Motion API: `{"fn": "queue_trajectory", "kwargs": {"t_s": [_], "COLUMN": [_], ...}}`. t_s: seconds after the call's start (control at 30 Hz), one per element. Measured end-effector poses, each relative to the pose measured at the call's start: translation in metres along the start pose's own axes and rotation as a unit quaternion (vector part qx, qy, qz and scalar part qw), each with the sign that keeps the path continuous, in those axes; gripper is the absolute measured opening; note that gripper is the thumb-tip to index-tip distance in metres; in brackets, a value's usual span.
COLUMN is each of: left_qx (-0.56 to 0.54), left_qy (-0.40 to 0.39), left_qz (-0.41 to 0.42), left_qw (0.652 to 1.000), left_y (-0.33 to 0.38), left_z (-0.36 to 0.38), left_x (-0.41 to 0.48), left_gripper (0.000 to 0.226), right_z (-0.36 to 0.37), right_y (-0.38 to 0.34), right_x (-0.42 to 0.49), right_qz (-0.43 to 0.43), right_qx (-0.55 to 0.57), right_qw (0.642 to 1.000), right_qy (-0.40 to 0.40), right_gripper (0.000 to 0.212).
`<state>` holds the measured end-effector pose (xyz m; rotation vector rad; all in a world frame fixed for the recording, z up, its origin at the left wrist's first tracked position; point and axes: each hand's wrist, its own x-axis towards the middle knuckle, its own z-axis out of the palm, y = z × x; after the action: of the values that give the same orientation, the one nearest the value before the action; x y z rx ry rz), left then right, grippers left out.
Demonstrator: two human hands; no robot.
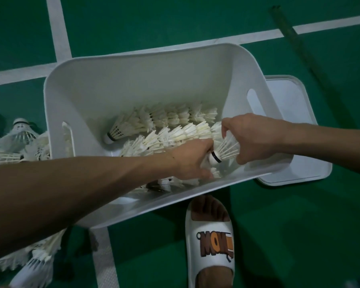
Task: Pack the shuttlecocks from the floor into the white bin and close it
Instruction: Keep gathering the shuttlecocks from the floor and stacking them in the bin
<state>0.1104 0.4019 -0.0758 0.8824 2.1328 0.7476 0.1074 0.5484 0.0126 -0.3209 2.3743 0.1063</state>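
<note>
The white bin (133, 80) stands open on the green floor and holds two long rows of nested shuttlecocks (170, 121). Inside its right end, my right hand (252, 138) grips the feathers of a shuttlecock (224, 149) whose cork points left. My left hand (192, 161) reaches across the bin and its fingers curl around that cork end and the row end below it. The bin's white lid (295, 142) lies flat on the floor just right of the bin. Loose shuttlecocks (19, 138) lie left of the bin, and more of them, the near shuttlecocks (35, 265), sit at the lower left.
A foot in a white slide sandal (211, 238) stands close to the bin's near edge. White court lines (58, 30) cross the floor. A dark pole (293, 36) lies diagonally at the upper right.
</note>
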Motion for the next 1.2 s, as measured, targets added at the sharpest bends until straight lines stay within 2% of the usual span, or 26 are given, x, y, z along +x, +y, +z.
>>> {"fn": "queue_trajectory", "kwargs": {"t_s": [0.07,0.2,0.37,0.57,0.7,0.83,1.0,1.1,1.2], "left_qx": [-0.017,0.007,0.054,0.070,0.061,0.024,0.085,0.146,0.193], "left_qy": [0.011,-0.027,-0.051,-0.076,-0.087,-0.072,-0.051,-0.102,-0.166], "left_qz": [-0.004,-0.025,-0.007,0.015,0.021,0.015,0.005,-0.032,-0.044], "left_qw": [1.000,0.999,0.997,0.995,0.994,0.997,0.995,0.984,0.966], "left_y": [-0.002,-0.006,-0.007,-0.008,-0.009,-0.009,-0.015,-0.024,-0.032], "left_z": [-0.001,-0.009,-0.016,-0.021,-0.020,-0.032,-0.054,-0.055,-0.049], "left_x": [-0.002,-0.002,-0.002,-0.004,-0.006,-0.020,-0.045,-0.057,-0.065], "left_gripper": [0.050,0.057,0.044,0.041,0.040,0.065,0.047,0.054,0.069], "right_z": [-0.001,-0.002,0.001,0.016,0.020,0.028,0.021,0.015,0.014], "right_y": [0.001,0.004,0.006,-0.001,-0.009,-0.008,-0.006,-0.009,-0.011], "right_x": [0.000,0.000,0.001,0.003,0.012,0.014,0.014,0.015,0.019], "right_qz": [-0.003,-0.001,0.007,-0.024,-0.030,-0.019,-0.007,0.007,0.013], "right_qx": [0.010,0.038,0.036,-0.007,0.014,0.051,0.071,0.047,0.072], "right_qw": [1.000,0.999,0.999,1.000,0.999,0.997,0.994,0.993,0.994], "right_qy": [0.004,0.009,0.021,0.016,-0.042,-0.048,-0.088,-0.104,-0.084], "right_gripper": [0.058,0.058,0.060,0.052,0.064,0.073,0.083,0.085,0.079]}}
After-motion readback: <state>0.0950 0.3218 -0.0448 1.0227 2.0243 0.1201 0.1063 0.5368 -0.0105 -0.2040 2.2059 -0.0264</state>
